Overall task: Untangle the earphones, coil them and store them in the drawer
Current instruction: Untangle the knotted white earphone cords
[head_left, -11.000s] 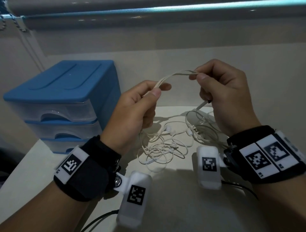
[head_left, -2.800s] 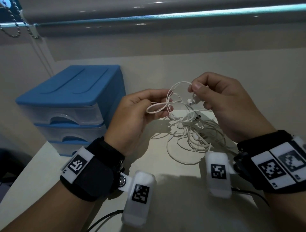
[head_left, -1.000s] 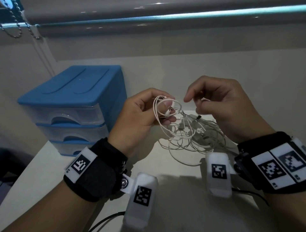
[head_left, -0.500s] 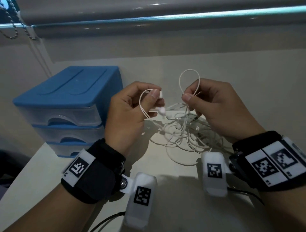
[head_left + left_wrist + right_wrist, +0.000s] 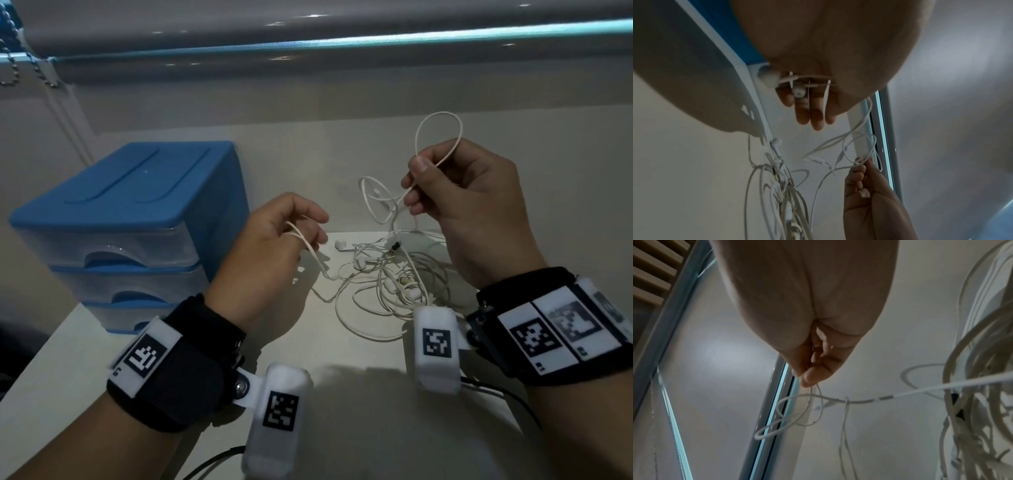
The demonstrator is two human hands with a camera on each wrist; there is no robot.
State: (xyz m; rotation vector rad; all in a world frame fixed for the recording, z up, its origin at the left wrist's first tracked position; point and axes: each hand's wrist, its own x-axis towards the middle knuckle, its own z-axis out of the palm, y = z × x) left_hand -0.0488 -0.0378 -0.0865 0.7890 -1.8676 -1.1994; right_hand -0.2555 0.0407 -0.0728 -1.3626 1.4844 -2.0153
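The white earphones (image 5: 394, 281) lie as a tangled heap on the pale table (image 5: 342, 373) between my hands. My left hand (image 5: 308, 229) hovers low beside the heap, fingers curled round a cable strand. In the left wrist view two earbuds (image 5: 797, 92) hang under its fingers (image 5: 809, 113). My right hand (image 5: 416, 174) is raised higher and pinches the cable between thumb and forefinger. A loop (image 5: 438, 130) stands up above that pinch. The right wrist view shows the pinch (image 5: 807, 381) with loose loops (image 5: 787, 415) hanging below it.
A blue three-drawer unit (image 5: 130, 192) with clear drawers, all closed, stands at the table's left rear. A wall and a window blind rail (image 5: 342, 37) close the back. Black sensor wires (image 5: 496, 394) trail from my wrists over the near table.
My hands have drawn apart. The left hand dropped down and leftward with its strand, and the right hand rose to the right with the loop, which lifted more cable out of the heap.
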